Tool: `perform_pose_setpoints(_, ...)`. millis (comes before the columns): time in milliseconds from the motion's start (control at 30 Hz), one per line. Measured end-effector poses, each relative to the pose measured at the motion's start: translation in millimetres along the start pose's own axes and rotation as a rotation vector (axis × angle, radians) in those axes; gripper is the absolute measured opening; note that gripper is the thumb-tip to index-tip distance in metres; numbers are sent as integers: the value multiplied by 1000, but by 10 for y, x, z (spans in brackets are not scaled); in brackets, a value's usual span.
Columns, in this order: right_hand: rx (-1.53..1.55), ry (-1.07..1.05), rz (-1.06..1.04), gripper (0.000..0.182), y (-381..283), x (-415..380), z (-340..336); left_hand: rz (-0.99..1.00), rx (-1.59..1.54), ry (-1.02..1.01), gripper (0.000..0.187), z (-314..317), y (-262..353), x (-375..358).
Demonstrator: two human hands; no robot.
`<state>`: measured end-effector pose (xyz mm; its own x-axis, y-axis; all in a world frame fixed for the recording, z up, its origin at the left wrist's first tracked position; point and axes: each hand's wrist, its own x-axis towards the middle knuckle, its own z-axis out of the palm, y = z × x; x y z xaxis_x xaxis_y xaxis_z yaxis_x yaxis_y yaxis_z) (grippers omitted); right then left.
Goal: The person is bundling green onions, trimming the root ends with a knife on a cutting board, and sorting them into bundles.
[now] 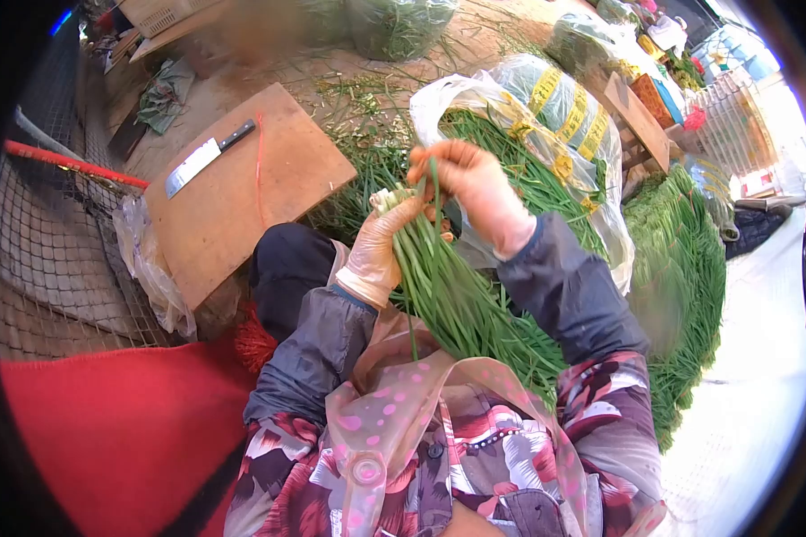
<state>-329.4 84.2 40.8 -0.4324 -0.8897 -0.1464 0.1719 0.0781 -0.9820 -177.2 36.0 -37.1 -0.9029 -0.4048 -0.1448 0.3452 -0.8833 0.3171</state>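
My left hand [374,253], in a thin pale glove, is wrapped round a bunch of long green stalks [452,295] near its white root ends. The leaves of the bunch trail down to the right over my lap. Above the root ends, my right hand [476,186], gloved too, pinches a single green stalk [435,192] between thumb and fingers. Just behind my hands lies an open plastic bag [452,92] with more green stalks inside.
A cleaver [208,157] and a thin red string lie on a wooden board [210,228] at the left. A large pile of greens [685,295] stands at the right. Loose trimmings [358,112] litter the ground ahead. Wire mesh [54,268] and red cloth [116,412] are at the left.
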Motion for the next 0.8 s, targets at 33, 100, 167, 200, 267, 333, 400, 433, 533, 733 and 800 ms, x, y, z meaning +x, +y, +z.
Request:
perform_pose_setpoints(33, 44, 75, -59, 14, 9, 113, -121, -1, 34, -15, 35, 23, 7, -22)
perform_pose_setpoints(100, -278, 126, -195, 18, 120, 369, -424, 36, 26, -46, 37, 42, 30, -87)
perform_pose_setpoints(167, -1801, -230, 78, 26, 206, 327, -506, 89, 209, -78, 39, 1, 125, -190)
perform_pose_setpoints(200, -1839, -322, 171, 27, 341, 271, -553, 95, 200, -99, 33, -73, 140, -206)
perform_pose_setpoints(267, -1629, -345, 170, 40, 349, 156, -544, 110, 140, -160, 30, -137, 134, -232)
perform_pose_setpoints(333, -493, -306, -81, 55, 482, 120, -537, 116, 126, -195, 25, -133, 150, -273)
perform_pose_setpoints(400, -113, -449, 80, 63, 290, -86, -273, 107, 80, -264, 24, -196, 149, -243)
perform_pose_setpoints(433, -196, -607, 115, 62, 300, -110, -224, 102, 29, -332, 24, -223, 154, -208)
perform_pose_setpoints(533, 3, -715, 228, 59, 404, -186, -124, 107, 47, -356, 28, -229, 123, -206)
perform_pose_setpoints(733, -380, -706, 301, 34, 185, -118, -119, 27, 140, -329, 31, -267, 190, -197)
perform_pose_setpoints(800, -617, -676, 77, 25, 266, -94, -163, 7, 215, -278, 29, -227, 254, -232)
